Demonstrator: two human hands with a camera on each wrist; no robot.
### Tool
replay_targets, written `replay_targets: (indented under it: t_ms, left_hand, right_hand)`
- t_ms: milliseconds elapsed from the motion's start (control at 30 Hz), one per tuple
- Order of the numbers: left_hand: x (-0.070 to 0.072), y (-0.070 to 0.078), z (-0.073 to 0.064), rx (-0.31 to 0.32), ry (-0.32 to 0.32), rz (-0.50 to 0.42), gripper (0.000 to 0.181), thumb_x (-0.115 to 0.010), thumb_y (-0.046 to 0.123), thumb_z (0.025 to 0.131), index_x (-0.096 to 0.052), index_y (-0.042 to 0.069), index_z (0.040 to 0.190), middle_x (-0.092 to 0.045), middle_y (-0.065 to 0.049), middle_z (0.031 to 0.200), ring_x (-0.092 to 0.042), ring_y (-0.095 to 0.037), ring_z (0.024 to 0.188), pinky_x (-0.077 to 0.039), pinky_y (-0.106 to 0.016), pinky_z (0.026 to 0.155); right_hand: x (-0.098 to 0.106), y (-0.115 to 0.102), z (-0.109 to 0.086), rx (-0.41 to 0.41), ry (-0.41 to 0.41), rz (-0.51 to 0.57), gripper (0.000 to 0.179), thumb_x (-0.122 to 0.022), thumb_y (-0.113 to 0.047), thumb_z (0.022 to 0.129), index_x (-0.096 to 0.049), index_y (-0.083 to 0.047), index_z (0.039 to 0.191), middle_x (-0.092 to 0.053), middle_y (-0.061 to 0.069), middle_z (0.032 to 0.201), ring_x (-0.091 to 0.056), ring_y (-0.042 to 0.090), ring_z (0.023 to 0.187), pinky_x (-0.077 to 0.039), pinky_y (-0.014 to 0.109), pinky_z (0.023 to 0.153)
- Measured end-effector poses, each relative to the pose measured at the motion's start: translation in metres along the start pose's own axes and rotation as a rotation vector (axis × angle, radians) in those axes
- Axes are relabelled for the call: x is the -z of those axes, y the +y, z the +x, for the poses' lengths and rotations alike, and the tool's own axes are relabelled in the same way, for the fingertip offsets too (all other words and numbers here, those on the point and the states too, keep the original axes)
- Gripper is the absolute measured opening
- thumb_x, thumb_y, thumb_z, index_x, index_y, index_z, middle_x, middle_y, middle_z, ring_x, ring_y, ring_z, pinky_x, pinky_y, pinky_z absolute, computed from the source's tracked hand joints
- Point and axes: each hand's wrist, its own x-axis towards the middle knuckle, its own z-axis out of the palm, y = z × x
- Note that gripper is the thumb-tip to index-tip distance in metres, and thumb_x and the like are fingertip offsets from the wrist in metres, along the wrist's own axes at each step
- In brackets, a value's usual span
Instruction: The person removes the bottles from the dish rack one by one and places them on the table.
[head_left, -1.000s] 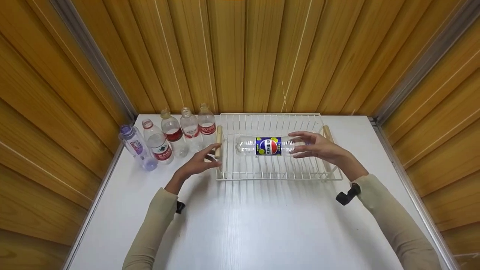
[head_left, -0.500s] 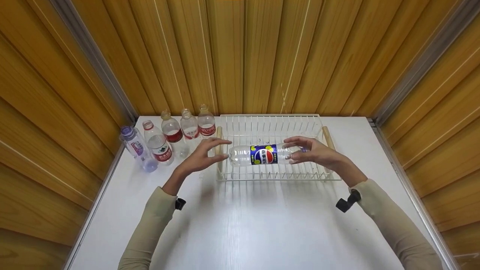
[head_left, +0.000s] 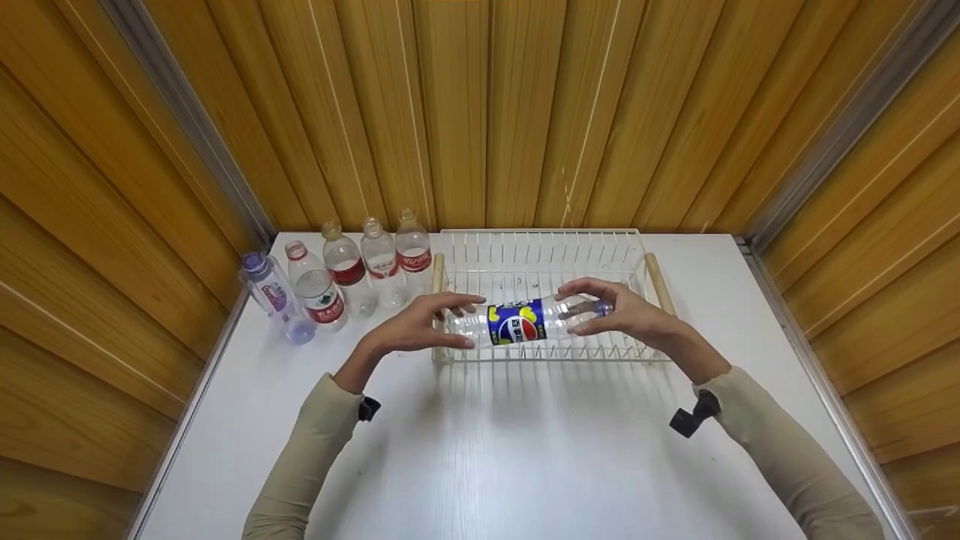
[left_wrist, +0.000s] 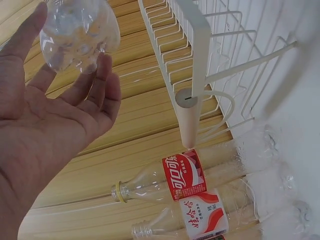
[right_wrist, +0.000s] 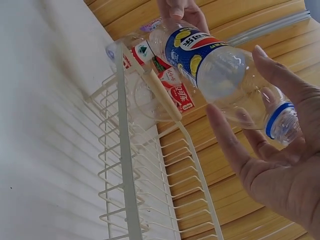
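Note:
A clear plastic Pepsi bottle (head_left: 516, 322) with a blue label lies sideways in the air over the front of the white wire rack (head_left: 555, 361). My left hand (head_left: 409, 325) grips its base end, thumb below and fingers above; the left wrist view shows the ridged base of the bottle (left_wrist: 82, 35) between thumb and fingers. Around the shoulder and neck end, the fingers and thumb of my right hand (head_left: 628, 315) hold it. In the right wrist view the neck of the bottle (right_wrist: 285, 125), with a blue ring and no cap, points into the right palm.
Several clear bottles stand in a slanting row left of the rack: a purple-tinted bottle (head_left: 277, 296), a red-labelled bottle (head_left: 319, 289) and a Coca-Cola bottle (head_left: 413, 251) among them. Wooden handles (head_left: 660, 285) flank the rack. A wood-panelled wall (head_left: 525, 112) rises behind the white table (head_left: 480, 465).
The Pepsi bottle has come toward me and slightly left, its label turning. My left hand has left the rack's left handle and taken the bottle's base; my right hand has kept the other end.

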Motion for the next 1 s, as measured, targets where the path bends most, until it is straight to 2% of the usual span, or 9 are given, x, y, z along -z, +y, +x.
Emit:
replay_targets:
  t_ms: [100, 233, 333, 500, 633, 733, 833, 900, 1000]
  left_hand:
    - [-0.001, 0.0, 0.0, -0.017, -0.029, 0.007, 0.07, -0.083, 0.028, 0.086, -0.053, 0.021, 0.15, -0.062, -0.01, 0.142, -0.058, -0.028, 0.126, -0.047, -0.049, 0.106]
    - [-0.001, 0.001, 0.0, -0.016, -0.058, 0.005, 0.07, -0.083, 0.03, 0.087, -0.053, 0.024, 0.15, -0.062, -0.003, 0.145, -0.06, -0.024, 0.128, -0.049, -0.045, 0.105]
    - [-0.001, 0.001, -0.001, -0.011, -0.066, -0.011, 0.07, -0.081, 0.03, 0.088, -0.051, 0.024, 0.152, -0.061, -0.004, 0.146, -0.059, -0.025, 0.132, -0.049, -0.048, 0.107]
    - [-0.002, 0.0, -0.001, -0.017, -0.063, -0.033, 0.069, -0.079, 0.029, 0.09, -0.05, 0.023, 0.152, -0.06, -0.004, 0.148, -0.058, -0.027, 0.134, -0.046, -0.052, 0.111]
    - [-0.003, -0.003, -0.001, -0.018, -0.054, -0.05, 0.066, -0.078, 0.03, 0.091, -0.051, 0.026, 0.152, -0.059, -0.003, 0.149, -0.058, -0.026, 0.135, -0.044, -0.053, 0.114]
    - [-0.002, -0.006, -0.003, -0.017, -0.042, -0.058, 0.066, -0.079, 0.029, 0.091, -0.052, 0.024, 0.151, -0.059, -0.007, 0.149, -0.057, -0.029, 0.135, -0.042, -0.056, 0.114]
    - [0.0, -0.01, -0.006, -0.018, -0.032, -0.065, 0.067, -0.079, 0.026, 0.091, -0.051, 0.021, 0.151, -0.059, -0.01, 0.148, -0.057, -0.033, 0.135, -0.042, -0.057, 0.114]
    - [0.002, -0.013, -0.009, -0.021, -0.025, -0.072, 0.067, -0.079, 0.023, 0.091, -0.051, 0.017, 0.151, -0.058, -0.011, 0.148, -0.056, -0.034, 0.135, -0.042, -0.058, 0.114]
    - [0.006, -0.018, -0.014, -0.017, -0.003, -0.078, 0.065, -0.078, 0.022, 0.091, -0.052, 0.017, 0.151, -0.058, -0.008, 0.149, -0.056, -0.035, 0.135, -0.042, -0.058, 0.114]
  right_hand:
    - [-0.002, -0.002, -0.002, 0.045, -0.029, 0.013, 0.065, -0.08, -0.001, 0.084, -0.052, -0.003, 0.143, -0.054, 0.003, 0.143, -0.063, 0.021, 0.118, -0.06, 0.032, 0.092]
    - [-0.003, -0.003, -0.003, 0.077, -0.054, 0.022, 0.065, -0.08, -0.001, 0.084, -0.051, -0.002, 0.143, -0.054, 0.003, 0.144, -0.065, 0.021, 0.118, -0.061, 0.035, 0.089]
    - [-0.002, -0.001, -0.003, 0.083, -0.052, 0.013, 0.065, -0.08, -0.001, 0.084, -0.051, -0.002, 0.143, -0.054, 0.004, 0.145, -0.066, 0.022, 0.118, -0.061, 0.035, 0.09]
    - [0.001, 0.003, -0.003, 0.079, -0.05, -0.003, 0.065, -0.078, 0.0, 0.086, -0.051, -0.002, 0.144, -0.052, 0.012, 0.148, -0.066, 0.026, 0.119, -0.061, 0.035, 0.091]
    - [0.005, 0.008, -0.003, 0.08, -0.053, -0.02, 0.062, -0.076, -0.001, 0.088, -0.051, -0.003, 0.145, -0.053, 0.013, 0.149, -0.062, 0.021, 0.125, -0.059, 0.034, 0.094]
    - [0.011, 0.011, -0.004, 0.084, -0.052, -0.024, 0.061, -0.075, -0.001, 0.09, -0.05, -0.002, 0.145, -0.053, 0.013, 0.148, -0.061, 0.019, 0.128, -0.058, 0.034, 0.097]
    - [0.02, 0.013, -0.009, 0.077, -0.028, -0.034, 0.061, -0.074, -0.002, 0.091, -0.05, -0.003, 0.146, -0.05, 0.019, 0.15, -0.061, 0.018, 0.129, -0.057, 0.034, 0.099]
    - [0.029, 0.016, -0.014, 0.067, -0.009, -0.041, 0.061, -0.073, -0.003, 0.091, -0.048, -0.004, 0.147, -0.052, 0.016, 0.149, -0.061, 0.017, 0.129, -0.057, 0.033, 0.1]
    - [0.045, 0.021, -0.022, 0.05, 0.038, -0.07, 0.062, -0.073, -0.004, 0.092, -0.047, -0.004, 0.149, -0.055, 0.009, 0.147, -0.061, 0.014, 0.128, -0.056, 0.031, 0.1]
